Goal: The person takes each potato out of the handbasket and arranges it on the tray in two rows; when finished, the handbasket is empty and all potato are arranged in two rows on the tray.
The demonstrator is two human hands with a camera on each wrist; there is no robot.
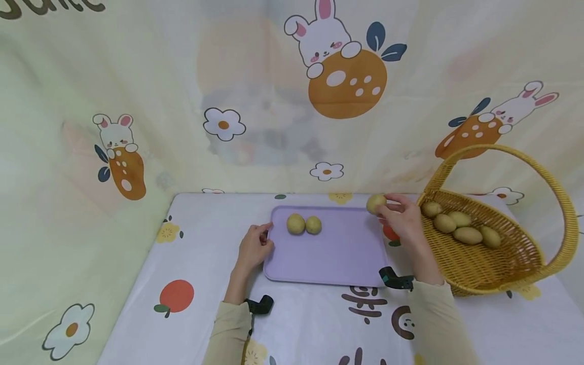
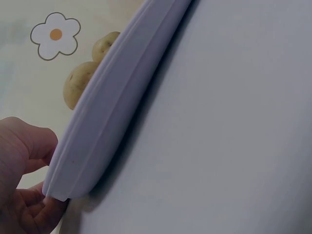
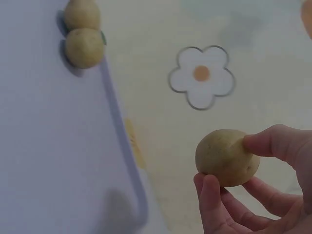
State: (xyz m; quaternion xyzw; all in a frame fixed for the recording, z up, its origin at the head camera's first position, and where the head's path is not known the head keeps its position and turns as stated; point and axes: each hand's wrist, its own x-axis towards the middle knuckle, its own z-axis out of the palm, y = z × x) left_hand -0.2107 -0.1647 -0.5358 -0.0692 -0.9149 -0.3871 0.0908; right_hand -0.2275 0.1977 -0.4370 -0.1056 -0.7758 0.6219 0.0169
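A round, pale potato (image 3: 226, 157) is pinched between the thumb and fingers of my right hand (image 1: 403, 219), above the far right corner of the purple tray (image 1: 337, 258). At the tray's left side, my left hand (image 1: 253, 247) holds the rim, thumb and fingers at the edge in the left wrist view. Two potatoes, a larger one (image 1: 295, 224) and a smaller one (image 1: 313, 225), lie side by side near the tray's far left corner. To the right of my right hand is a yellow woven basket (image 1: 483, 283) with several potatoes (image 1: 467, 235) inside.
The basket's tall arched handle (image 1: 568, 218) rises at the far right, beside my right forearm. A white printed cloth (image 1: 137, 324) covers the table. Behind it hangs a backdrop (image 1: 264, 66) with rabbit and flower prints.
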